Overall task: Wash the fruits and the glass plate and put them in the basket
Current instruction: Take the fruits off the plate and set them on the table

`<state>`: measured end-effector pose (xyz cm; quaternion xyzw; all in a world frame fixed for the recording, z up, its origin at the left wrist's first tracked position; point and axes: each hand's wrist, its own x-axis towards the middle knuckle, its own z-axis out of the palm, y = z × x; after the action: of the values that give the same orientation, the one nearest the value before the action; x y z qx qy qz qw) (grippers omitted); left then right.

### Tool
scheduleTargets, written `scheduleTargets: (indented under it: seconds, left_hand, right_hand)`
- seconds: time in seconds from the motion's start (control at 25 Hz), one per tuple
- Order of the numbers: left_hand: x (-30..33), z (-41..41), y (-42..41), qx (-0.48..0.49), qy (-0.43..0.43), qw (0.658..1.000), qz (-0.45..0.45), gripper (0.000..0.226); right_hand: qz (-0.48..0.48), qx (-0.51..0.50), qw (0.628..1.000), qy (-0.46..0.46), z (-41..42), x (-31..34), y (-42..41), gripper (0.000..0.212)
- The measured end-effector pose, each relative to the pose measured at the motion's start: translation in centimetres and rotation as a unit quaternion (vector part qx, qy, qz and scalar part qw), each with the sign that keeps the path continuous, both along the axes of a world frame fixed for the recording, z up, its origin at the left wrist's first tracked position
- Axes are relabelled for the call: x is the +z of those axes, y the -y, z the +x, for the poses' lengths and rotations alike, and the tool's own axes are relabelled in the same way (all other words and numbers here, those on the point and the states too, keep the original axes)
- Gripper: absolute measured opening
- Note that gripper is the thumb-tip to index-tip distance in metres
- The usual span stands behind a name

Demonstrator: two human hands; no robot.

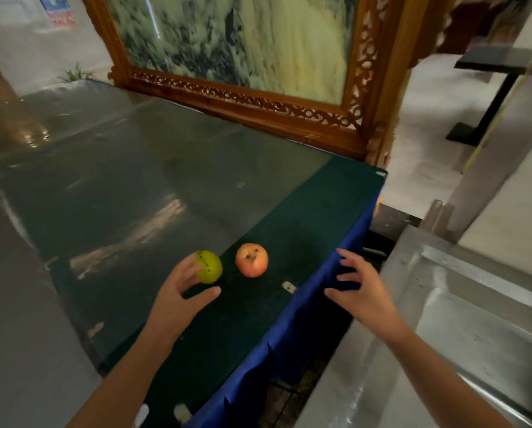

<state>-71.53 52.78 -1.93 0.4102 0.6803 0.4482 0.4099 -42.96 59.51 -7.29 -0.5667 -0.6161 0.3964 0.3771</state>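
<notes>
A yellow-green fruit [209,267] and a red apple [252,260] lie side by side on the dark green table top [304,211], near its right edge. My left hand [178,298] is spread just in front of the green fruit, fingertips touching its left side, thumb stretched out below it, not closed round it. My right hand [361,288] hovers with spread fingers over the blue cloth skirt at the table's right edge, holding nothing. No glass plate or basket is in view.
A steel sink [462,319] lies to the right, below table height, with a metal cup [440,217] behind it. A carved wooden frame [258,103] with a stone picture stands at the table's back. A glass sheet [119,186] covers the table's left part.
</notes>
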Motion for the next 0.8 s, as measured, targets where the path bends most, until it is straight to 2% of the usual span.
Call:
scheduleTargets:
  seconds: [0.08,0.2,0.32,0.4,0.52,0.6,0.72,0.8]
  left_hand:
    - [0.9,5.2,2.2,-0.085,0.022,0.996,0.023,0.068]
    - [-1.2,15.7,5.0,-0.246,0.067,0.967,-0.013,0.060]
    - [-6.3,25.6,7.8,-0.346,0.097,0.929,-0.086,0.056]
    - [-11.0,30.9,9.6,-0.372,0.105,0.909,-0.157,0.057]
    - [-18.3,35.3,11.9,-0.397,0.082,0.876,-0.261,0.064]
    - [-22.9,37.0,13.2,-0.413,0.061,0.850,-0.321,0.072]
    - [-28.0,38.6,14.3,-0.435,0.036,0.826,-0.358,0.081]
    - [-30.4,39.6,14.8,-0.431,0.051,0.815,-0.384,0.075]
  right_hand:
    - [0.008,-0.032,0.999,-0.015,5.9,0.3,3.3,0.066]
    - [-0.017,-0.102,0.994,0.029,15.8,-1.4,10.1,0.059]
    - [-0.121,-0.208,0.969,0.058,24.1,-6.4,17.6,0.057]
    - [-0.210,-0.232,0.946,0.082,27.9,-11.0,22.2,0.063]
    - [-0.295,-0.178,0.929,0.138,29.3,-18.0,27.0,0.078]
    - [-0.327,-0.118,0.926,0.144,28.4,-22.0,29.1,0.086]
    - [-0.320,-0.080,0.939,0.093,26.5,-26.7,30.4,0.079]
    - [-0.293,-0.102,0.948,0.070,25.6,-29.0,30.2,0.078]
